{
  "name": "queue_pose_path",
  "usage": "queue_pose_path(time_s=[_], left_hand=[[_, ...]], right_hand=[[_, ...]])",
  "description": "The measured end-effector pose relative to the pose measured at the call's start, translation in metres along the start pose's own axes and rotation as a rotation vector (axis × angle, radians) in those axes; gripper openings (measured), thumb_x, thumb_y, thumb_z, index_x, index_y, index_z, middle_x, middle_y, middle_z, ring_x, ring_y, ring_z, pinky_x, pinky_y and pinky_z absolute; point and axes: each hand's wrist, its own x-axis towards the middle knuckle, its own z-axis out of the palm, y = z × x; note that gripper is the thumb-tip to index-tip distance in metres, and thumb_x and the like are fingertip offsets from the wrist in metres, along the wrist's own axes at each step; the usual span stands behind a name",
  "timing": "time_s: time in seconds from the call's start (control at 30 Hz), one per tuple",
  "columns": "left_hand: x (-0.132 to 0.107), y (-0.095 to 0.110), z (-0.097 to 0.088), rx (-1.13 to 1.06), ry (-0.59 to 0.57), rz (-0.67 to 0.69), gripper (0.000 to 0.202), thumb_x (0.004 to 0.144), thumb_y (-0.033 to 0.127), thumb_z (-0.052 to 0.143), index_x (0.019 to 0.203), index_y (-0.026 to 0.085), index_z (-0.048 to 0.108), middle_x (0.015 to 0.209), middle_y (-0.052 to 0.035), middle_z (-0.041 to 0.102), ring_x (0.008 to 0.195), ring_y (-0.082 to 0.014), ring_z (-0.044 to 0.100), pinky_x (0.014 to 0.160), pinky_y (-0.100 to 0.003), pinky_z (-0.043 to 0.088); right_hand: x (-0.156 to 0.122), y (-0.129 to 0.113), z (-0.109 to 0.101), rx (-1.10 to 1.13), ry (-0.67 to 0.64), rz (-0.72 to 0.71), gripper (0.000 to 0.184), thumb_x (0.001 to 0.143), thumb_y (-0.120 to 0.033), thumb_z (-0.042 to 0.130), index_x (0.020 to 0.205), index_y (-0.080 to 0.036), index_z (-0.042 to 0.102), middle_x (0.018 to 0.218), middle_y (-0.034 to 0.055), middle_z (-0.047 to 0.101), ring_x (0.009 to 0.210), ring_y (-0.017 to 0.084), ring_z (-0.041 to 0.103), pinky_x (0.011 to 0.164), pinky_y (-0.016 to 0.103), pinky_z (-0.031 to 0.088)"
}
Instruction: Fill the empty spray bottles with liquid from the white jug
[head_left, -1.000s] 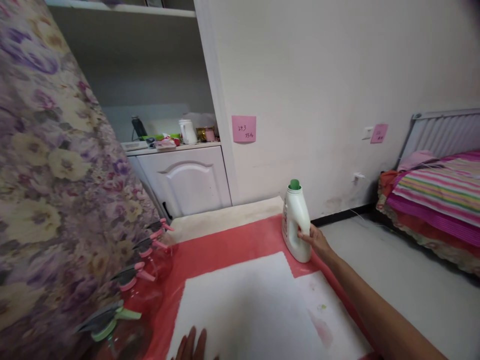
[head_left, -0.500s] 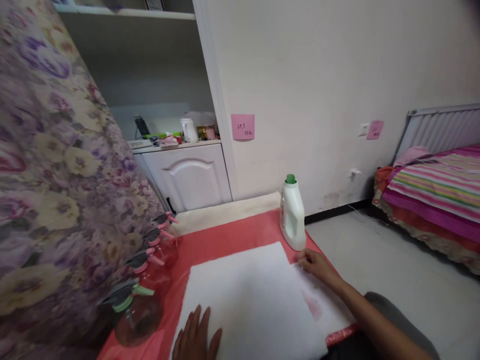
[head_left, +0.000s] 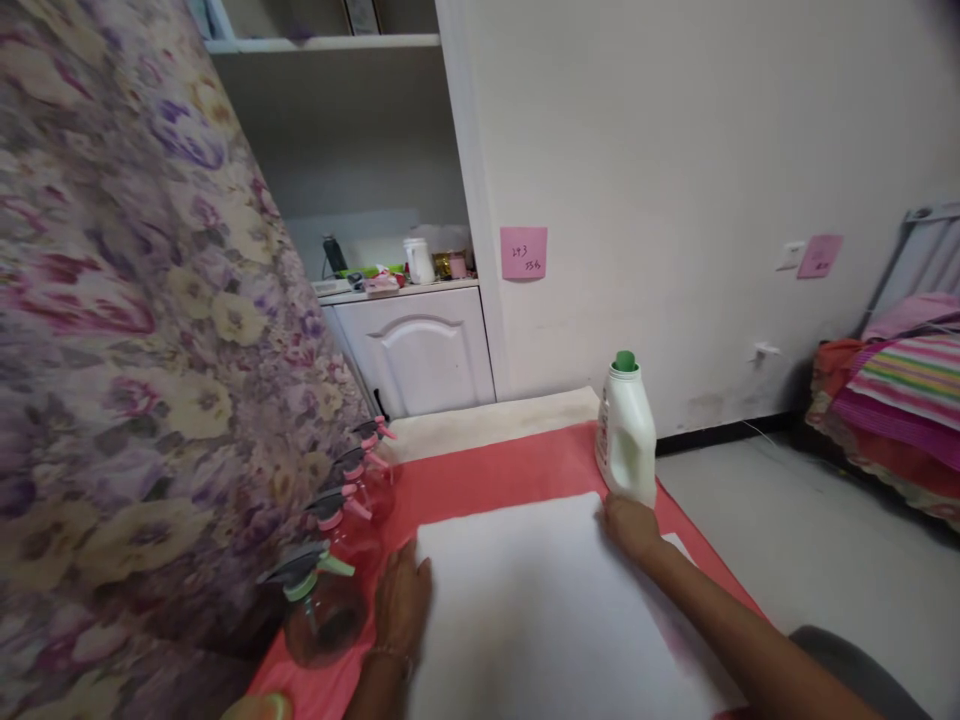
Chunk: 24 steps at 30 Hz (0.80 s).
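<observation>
A white sheet point(head_left: 517, 600), looking like cloth or thick paper, lies flat on the red table cover point(head_left: 480, 465). My left hand point(head_left: 399, 605) rests along its left edge, fingers stretched out and holding nothing. At the far right corner, my right hand point(head_left: 631, 527) is closed with its fingertips on the sheet's edge. Just behind that hand stands a white bottle point(head_left: 630, 435) with a handle and a green spout in its neck. Under the right forearm, a second white piece point(head_left: 679, 640) with a pinkish stain partly shows.
Several clear spray bottles point(head_left: 326, 620) with pink or green collars line the table's left side, beside a flowered curtain point(head_left: 202, 400). Behind the table stand a white cabinet point(head_left: 427, 355) and a wall. To the right is a bed with striped covers point(head_left: 915, 385).
My left hand has moved from on top of the sheet to its left edge. My right hand has come onto the sheet's far right corner. The view has turned left.
</observation>
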Motion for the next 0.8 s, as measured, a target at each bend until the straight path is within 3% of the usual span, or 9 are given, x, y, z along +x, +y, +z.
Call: queue_pose_path(time_s=[0.23, 0.43, 0.57, 0.7, 0.8], left_hand=[[0.029, 0.009, 0.006, 0.078, -0.062, -0.124, 0.034, 0.085, 0.018, 0.045, 0.113, 0.009, 0.061, 0.113, -0.0164, 0.067, 0.106, -0.0243, 0.062, 0.083, -0.031, 0.044], [0.039, 0.012, 0.004, 0.047, -0.09, -0.18, 0.022, 0.077, 0.012, 0.047, 0.089, 0.018, 0.065, 0.095, -0.0107, 0.072, 0.084, -0.0236, 0.067, 0.06, -0.028, 0.039], [0.029, 0.024, -0.008, -0.012, -0.03, -0.119, 0.02, 0.081, 0.016, 0.044, 0.094, 0.019, 0.06, 0.088, -0.0082, 0.071, 0.079, -0.0222, 0.066, 0.06, -0.028, 0.039], [0.007, 0.042, -0.03, -0.099, 0.034, 0.009, 0.022, 0.084, 0.02, 0.044, 0.1, 0.018, 0.058, 0.094, -0.0087, 0.07, 0.086, -0.0224, 0.065, 0.068, -0.028, 0.042], [-0.012, 0.052, -0.053, -0.17, 0.089, 0.1, 0.026, 0.085, 0.024, 0.043, 0.106, 0.018, 0.057, 0.098, -0.0082, 0.07, 0.085, -0.0211, 0.065, 0.073, -0.028, 0.044]], right_hand=[[0.005, -0.008, 0.002, -0.018, -0.012, 0.017, 0.023, 0.095, -0.033, 0.059, 0.107, -0.015, 0.064, 0.108, 0.0052, 0.068, 0.095, 0.019, 0.066, 0.085, 0.041, 0.055], [-0.001, -0.015, -0.001, 0.134, 0.045, 0.038, 0.014, 0.094, -0.027, 0.059, 0.099, -0.015, 0.063, 0.095, 0.0029, 0.067, 0.086, 0.018, 0.065, 0.08, 0.038, 0.053], [-0.006, -0.014, -0.006, 0.33, 0.081, 0.029, 0.006, 0.091, -0.02, 0.06, 0.095, -0.015, 0.062, 0.087, 0.0003, 0.065, 0.076, 0.014, 0.062, 0.072, 0.032, 0.052], [-0.016, -0.012, -0.01, 0.593, 0.071, 0.037, 0.011, 0.092, -0.024, 0.061, 0.096, -0.015, 0.06, 0.079, -0.0033, 0.063, 0.059, 0.009, 0.059, 0.056, 0.024, 0.051], [-0.031, -0.013, -0.021, 0.768, 0.057, 0.001, 0.014, 0.087, -0.026, 0.065, 0.081, -0.015, 0.059, 0.062, -0.0075, 0.056, 0.051, 0.008, 0.057, 0.05, 0.022, 0.048]])
